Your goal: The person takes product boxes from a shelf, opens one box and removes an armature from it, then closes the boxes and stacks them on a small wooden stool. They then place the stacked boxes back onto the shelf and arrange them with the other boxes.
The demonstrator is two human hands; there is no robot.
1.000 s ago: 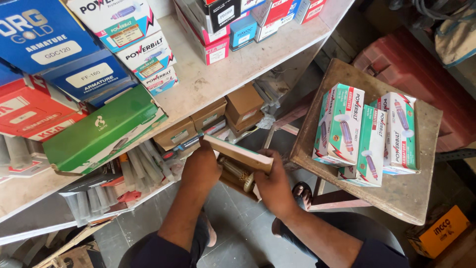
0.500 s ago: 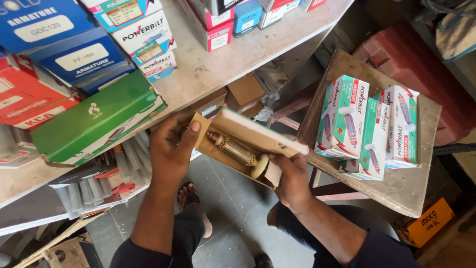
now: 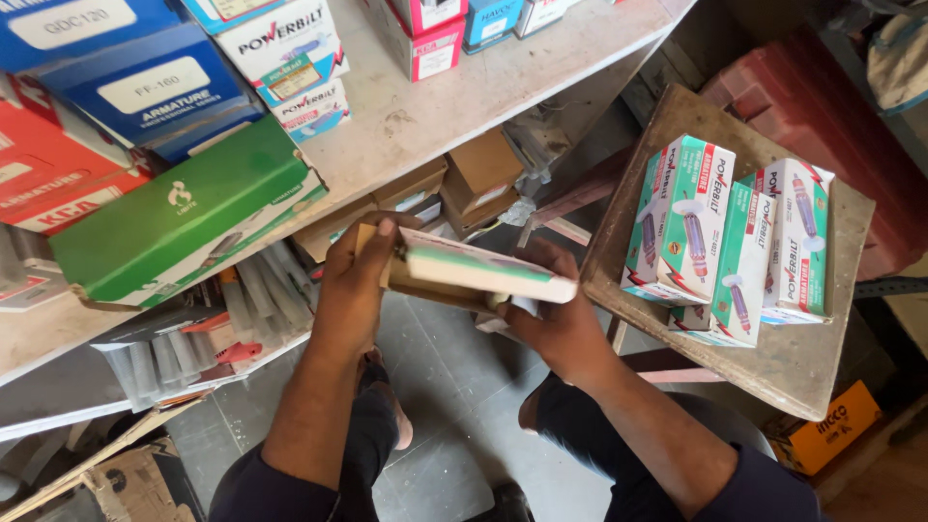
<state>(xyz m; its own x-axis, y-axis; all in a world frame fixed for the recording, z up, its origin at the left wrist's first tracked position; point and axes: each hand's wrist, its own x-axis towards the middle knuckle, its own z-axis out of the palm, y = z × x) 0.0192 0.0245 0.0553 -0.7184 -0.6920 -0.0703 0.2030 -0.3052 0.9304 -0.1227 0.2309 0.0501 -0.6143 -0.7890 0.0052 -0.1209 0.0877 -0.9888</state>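
— Hands?
— Left hand (image 3: 353, 290) and right hand (image 3: 556, 324) both clamp one flat box (image 3: 474, 271) — held in mid-air.
— Location?
— Between the shelf (image 3: 435, 116) and the wooden stool (image 3: 822, 358).

Spare-parts shop: shelf (image 3: 503, 92) stacked with boxed stock (image 3: 145, 87).

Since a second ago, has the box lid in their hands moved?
Yes. The lid has swung down nearly shut over the box, judged against the wooden stool beside it.
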